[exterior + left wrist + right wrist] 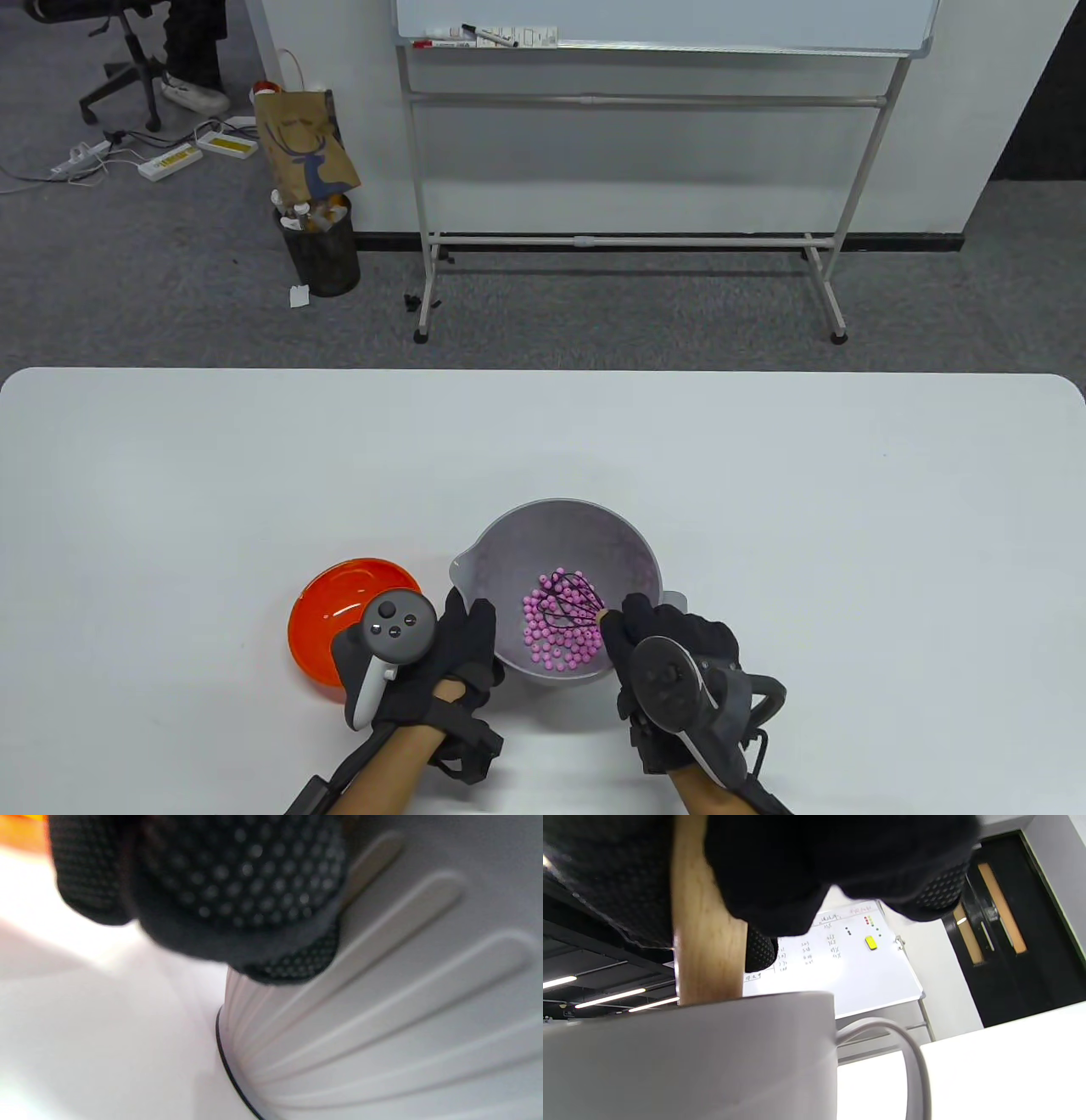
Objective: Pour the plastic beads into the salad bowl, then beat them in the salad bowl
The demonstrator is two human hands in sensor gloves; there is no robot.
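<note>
The person's right hand (670, 671) is clenched round the pale wooden handle (708, 946) of a dark wire whisk (570, 604), whose looped head sits just beyond the knuckles, down among the small round pink plastic beads (556, 632) lying in the grey plastic salad bowl (509, 543). The left hand (462, 658) rests against the bowl's ribbed outer wall (382, 1005) with straight fingers, steadying rather than gripping it.

The likely trouble is a hard stroke: the beads look smooth and light, so the whisk could fling them over the near rim below the right hand. The bowl appears slick and stands on a smooth white table (764, 475); with only a flat-fingered brace, it may slide or tip toward its spout. The glossy orange dish (339, 603), just left of the left hand, looks emptied.
</note>
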